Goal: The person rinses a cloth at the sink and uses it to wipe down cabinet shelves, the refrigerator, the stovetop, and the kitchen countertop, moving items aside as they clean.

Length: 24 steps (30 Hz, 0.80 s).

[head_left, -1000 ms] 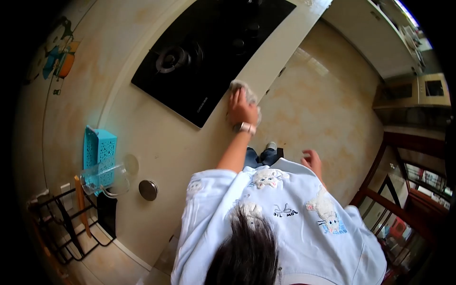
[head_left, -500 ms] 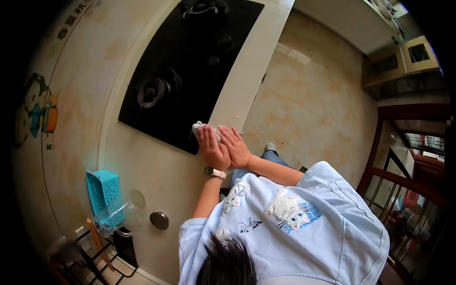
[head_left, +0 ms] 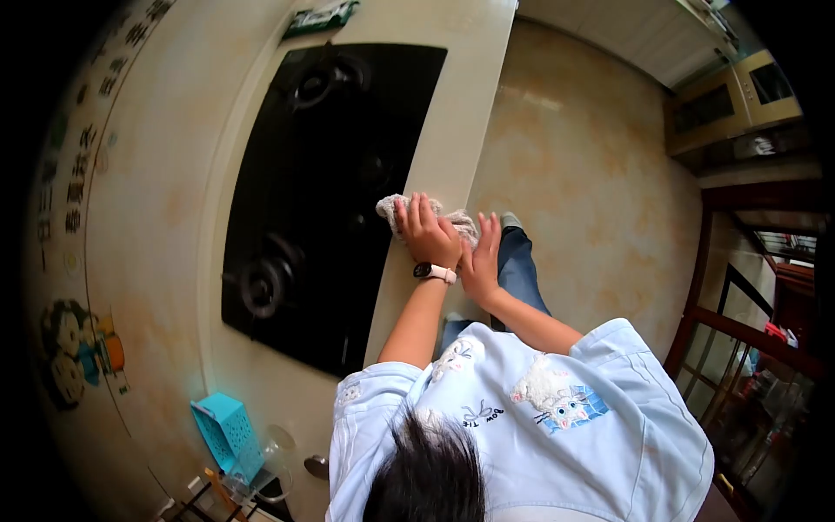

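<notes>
A crumpled whitish cloth lies across the front edge of the black gas hob and the pale counter strip beside it. My left hand, with a light-banded watch on the wrist, holds the cloth down, its fingers curved over the top. Part of the cloth shows between my two hands. My right hand is beside it at the counter's edge, fingers stretched out and touching the cloth's near end. The palms are hidden from above.
Two burners, a far one and a near one, rise from the hob. A blue perforated basket and a clear glass jug stand near the wall. A dark green packet lies beyond the hob. Tiled floor is at right.
Both hands and the cloth have moved up and right along the hob's front edge. My hands, pressed together before, are now farther apart, showing more cloth. The view has shifted.
</notes>
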Tool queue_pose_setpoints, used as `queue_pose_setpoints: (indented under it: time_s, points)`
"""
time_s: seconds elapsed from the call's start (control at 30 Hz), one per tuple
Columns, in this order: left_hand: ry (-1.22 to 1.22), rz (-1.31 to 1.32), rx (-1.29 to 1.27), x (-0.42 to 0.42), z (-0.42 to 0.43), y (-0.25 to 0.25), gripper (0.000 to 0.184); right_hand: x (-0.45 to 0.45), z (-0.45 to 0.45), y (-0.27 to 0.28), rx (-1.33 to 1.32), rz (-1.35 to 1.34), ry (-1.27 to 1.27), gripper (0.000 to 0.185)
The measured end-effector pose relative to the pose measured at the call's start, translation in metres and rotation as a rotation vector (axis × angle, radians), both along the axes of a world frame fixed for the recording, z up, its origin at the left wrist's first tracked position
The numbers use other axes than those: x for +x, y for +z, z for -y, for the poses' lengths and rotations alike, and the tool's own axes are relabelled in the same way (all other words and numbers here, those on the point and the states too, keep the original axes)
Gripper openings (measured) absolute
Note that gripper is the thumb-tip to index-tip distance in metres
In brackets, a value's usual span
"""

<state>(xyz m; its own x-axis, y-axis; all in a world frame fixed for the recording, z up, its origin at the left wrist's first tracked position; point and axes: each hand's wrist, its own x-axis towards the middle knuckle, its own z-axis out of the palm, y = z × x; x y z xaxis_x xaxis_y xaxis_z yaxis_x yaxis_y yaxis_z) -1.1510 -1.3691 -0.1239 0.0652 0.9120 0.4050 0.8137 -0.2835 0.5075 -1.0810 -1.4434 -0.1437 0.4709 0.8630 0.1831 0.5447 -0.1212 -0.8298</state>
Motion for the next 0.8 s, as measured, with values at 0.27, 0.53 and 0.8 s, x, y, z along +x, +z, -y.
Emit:
queue_pose_setpoints:
  time_s: [0.27, 0.53, 0.8]
  points:
    - [0.063, -0.012, 0.019, 0.125, -0.168, -0.004, 0.039, 0.128, -0.104, 0.029, 0.011, -0.250, 0.351, 0.067]
    - [0.215, 0.026, 0.099, 0.258, -0.378, -0.015, 0.027, 0.261, -0.117, -0.004, -0.178, -0.352, 0.092, 0.052]
    - [0.384, 0.845, 0.195, 0.249, -0.352, 0.045, 0.028, 0.320, -0.173, 0.052, -0.023, -0.582, 0.164, 0.078]
